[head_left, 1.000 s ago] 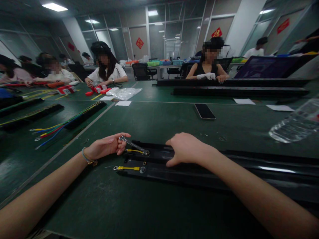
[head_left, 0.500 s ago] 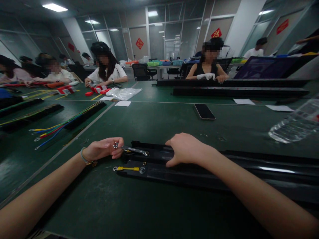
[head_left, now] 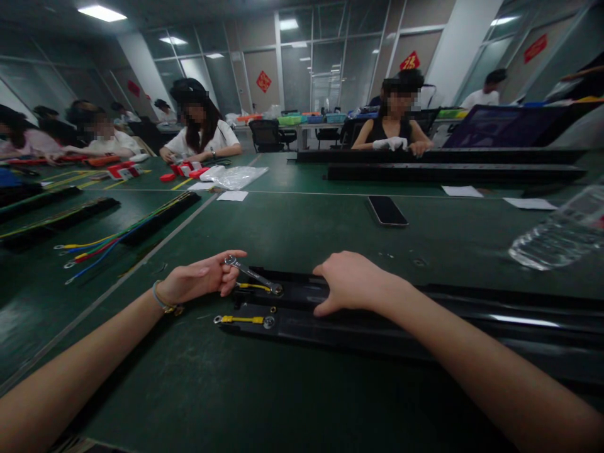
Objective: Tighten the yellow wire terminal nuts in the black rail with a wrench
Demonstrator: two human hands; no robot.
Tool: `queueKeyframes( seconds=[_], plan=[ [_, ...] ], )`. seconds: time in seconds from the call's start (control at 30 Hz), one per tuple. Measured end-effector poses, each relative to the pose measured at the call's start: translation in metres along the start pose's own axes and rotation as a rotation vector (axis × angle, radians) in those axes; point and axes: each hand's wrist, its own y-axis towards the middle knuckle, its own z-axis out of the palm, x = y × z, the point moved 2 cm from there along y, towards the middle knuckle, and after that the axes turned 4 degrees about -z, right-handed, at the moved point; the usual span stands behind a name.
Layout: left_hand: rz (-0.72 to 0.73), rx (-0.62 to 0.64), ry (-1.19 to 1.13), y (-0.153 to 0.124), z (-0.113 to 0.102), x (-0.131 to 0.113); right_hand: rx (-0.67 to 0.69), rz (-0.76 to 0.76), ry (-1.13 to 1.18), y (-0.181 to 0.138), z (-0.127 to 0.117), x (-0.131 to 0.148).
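Note:
My left hand [head_left: 207, 275] has its fingers at the free end of a combination wrench [head_left: 252, 274], the index finger stretched out behind it and the others curled below. The wrench's other end sits over a fastener on the rear black metal channel [head_left: 302, 290], beside a short yellow wire [head_left: 255, 287]. My right hand [head_left: 352, 281] spans that channel from above, thumb on the near side and fingers on the far side. Along its front lies a second black channel [head_left: 321, 327], bearing a yellow wire with ring terminals [head_left: 243, 319] bolted near its left end.
A phone [head_left: 387, 211] lies beyond my right hand, and a clear plastic bottle [head_left: 557, 229] at the right. Coloured wires [head_left: 101, 246] stick out of a black strip at the left. Across the table, a co-worker's gloved hand [head_left: 391, 144] rests near more black channels [head_left: 453, 172].
The wrench's free end has swung away from me and slightly right, along with my left fingers. More of the yellow wire under it shows. My right hand stays in place.

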Motion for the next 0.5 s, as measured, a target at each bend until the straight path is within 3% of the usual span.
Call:
queueKeyframes(
  seconds=[0.5],
  plan=[
    [0.000, 0.111, 0.069, -0.0032, -0.0071, 0.0036, 0.016, 0.002, 0.030, -0.0001, 0.0001, -0.0006]
  ],
)
